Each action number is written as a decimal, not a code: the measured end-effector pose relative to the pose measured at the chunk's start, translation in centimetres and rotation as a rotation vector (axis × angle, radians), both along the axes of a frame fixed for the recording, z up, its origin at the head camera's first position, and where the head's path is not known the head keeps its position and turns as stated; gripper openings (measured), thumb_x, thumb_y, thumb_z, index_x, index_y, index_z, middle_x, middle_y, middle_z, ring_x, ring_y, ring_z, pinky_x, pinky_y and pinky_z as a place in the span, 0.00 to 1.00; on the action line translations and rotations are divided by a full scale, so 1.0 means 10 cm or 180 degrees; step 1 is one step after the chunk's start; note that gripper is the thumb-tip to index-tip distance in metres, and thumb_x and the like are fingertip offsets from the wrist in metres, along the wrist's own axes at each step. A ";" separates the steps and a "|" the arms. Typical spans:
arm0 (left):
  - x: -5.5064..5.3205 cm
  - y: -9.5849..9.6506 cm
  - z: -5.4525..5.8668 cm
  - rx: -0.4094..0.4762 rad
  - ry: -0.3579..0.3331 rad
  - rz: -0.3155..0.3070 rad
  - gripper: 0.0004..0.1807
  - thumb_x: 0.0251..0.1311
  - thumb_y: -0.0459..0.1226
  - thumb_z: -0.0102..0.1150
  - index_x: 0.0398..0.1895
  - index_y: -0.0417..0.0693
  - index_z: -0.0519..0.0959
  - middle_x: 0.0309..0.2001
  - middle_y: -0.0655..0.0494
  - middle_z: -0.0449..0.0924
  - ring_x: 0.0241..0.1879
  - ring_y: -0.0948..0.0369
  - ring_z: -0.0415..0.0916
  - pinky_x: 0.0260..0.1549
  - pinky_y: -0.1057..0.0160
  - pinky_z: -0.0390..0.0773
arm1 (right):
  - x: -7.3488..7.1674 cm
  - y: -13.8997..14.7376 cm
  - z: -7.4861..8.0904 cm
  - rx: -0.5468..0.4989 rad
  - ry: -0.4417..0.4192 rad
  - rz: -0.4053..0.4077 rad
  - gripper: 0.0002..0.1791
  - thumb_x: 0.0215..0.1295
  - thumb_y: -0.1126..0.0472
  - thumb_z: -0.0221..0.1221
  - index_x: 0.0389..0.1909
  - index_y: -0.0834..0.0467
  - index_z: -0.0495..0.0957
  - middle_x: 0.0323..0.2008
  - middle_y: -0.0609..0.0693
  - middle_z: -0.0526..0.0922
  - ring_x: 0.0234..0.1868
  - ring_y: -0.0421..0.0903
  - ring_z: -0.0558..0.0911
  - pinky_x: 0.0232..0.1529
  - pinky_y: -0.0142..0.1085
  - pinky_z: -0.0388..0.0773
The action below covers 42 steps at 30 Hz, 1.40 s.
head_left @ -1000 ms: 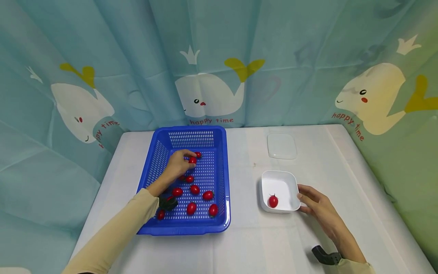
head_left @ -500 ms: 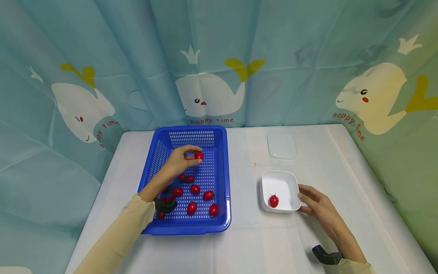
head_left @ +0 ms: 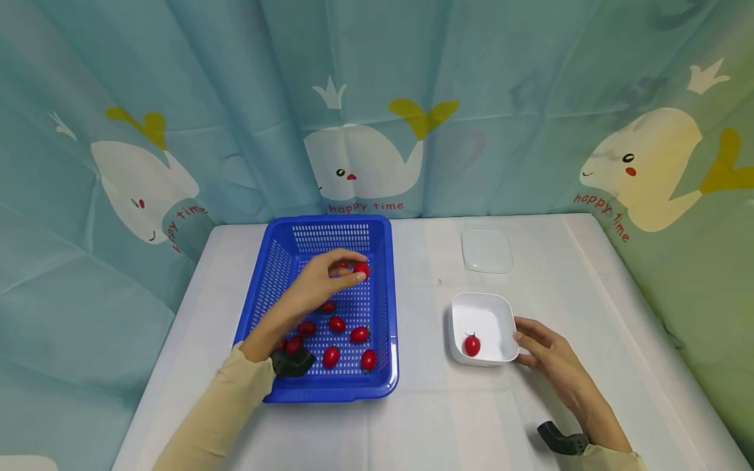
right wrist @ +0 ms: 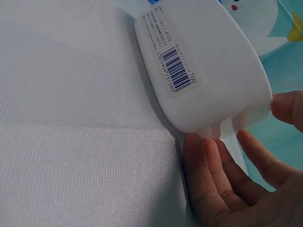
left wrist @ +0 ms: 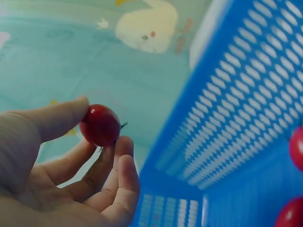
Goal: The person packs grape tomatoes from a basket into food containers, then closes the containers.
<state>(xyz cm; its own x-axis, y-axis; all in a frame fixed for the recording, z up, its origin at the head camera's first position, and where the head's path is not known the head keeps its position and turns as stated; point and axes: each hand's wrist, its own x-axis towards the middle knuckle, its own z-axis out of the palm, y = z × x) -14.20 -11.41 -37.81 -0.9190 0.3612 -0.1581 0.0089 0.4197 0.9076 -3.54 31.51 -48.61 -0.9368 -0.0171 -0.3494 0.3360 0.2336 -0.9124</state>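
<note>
Over the blue slotted basket [head_left: 393, 307], my left hand [head_left: 315, 284] pinches a red cherry tomato [head_left: 362, 269] between thumb and fingertips. The left wrist view shows that tomato [left wrist: 100, 125] with a green stem tip, raised above the basket's floor. Several more cherry tomatoes [head_left: 331, 356] lie in the basket, some partly hidden by the left arm. On the right, a square white plastic container [head_left: 489, 317] stands upright with one tomato [head_left: 472, 345] inside. My right hand [head_left: 550, 360] holds its right side, thumb at the rim; the right wrist view shows fingers against the outer wall [right wrist: 208, 56].
A clear square lid [head_left: 486, 250] lies flat on the white tablecloth [head_left: 424, 386] behind the container. Curtains with whale prints [head_left: 365, 163] hang around the table's back and sides. Between basket and container runs a strip of tablecloth.
My left hand has picked a tomato up from the basket's floor and moved right with it, toward the basket's right wall. The right hand and container stay in place.
</note>
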 end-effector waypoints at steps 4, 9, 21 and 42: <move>0.07 0.08 0.05 0.0275 -0.0114 -0.0125 0.22 0.73 0.45 0.62 0.67 0.51 0.78 0.60 0.48 0.85 0.59 0.50 0.83 0.66 0.43 0.77 | 0.00 0.00 0.00 0.0013 -0.0013 0.0001 0.35 0.79 0.50 0.57 0.76 0.67 0.61 0.62 0.41 0.75 0.52 0.27 0.81 0.51 0.27 0.84; 0.15 0.20 0.09 0.0508 -0.0174 -0.0260 0.22 0.74 0.44 0.60 0.67 0.51 0.78 0.60 0.48 0.85 0.59 0.49 0.83 0.60 0.48 0.81 | 0.00 0.01 -0.02 0.0044 -0.0051 -0.0012 0.36 0.79 0.49 0.57 0.77 0.66 0.61 0.67 0.51 0.73 0.52 0.26 0.80 0.51 0.27 0.83; 0.33 0.48 0.10 0.0687 -0.0163 -0.0397 0.22 0.73 0.43 0.61 0.68 0.61 0.79 0.61 0.53 0.83 0.57 0.54 0.82 0.61 0.47 0.81 | 0.00 0.02 -0.02 0.0010 -0.0070 -0.0036 0.36 0.79 0.50 0.57 0.76 0.66 0.61 0.60 0.39 0.75 0.51 0.27 0.81 0.50 0.28 0.84; 0.59 0.93 0.01 0.0908 -0.0020 -0.0745 0.21 0.72 0.42 0.63 0.67 0.57 0.79 0.65 0.56 0.80 0.53 0.60 0.79 0.51 0.64 0.82 | -0.01 0.00 0.00 -0.0086 -0.0069 -0.0025 0.36 0.79 0.51 0.57 0.76 0.68 0.60 0.57 0.34 0.75 0.51 0.28 0.81 0.50 0.27 0.84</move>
<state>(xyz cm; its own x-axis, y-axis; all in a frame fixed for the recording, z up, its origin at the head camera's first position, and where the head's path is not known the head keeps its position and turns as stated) -8.31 -2.14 -37.70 -0.8055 0.5920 -0.0261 0.0687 0.1371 0.9882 -3.60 31.51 -48.57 -0.9292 -0.0195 -0.3692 0.3576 0.2062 -0.9108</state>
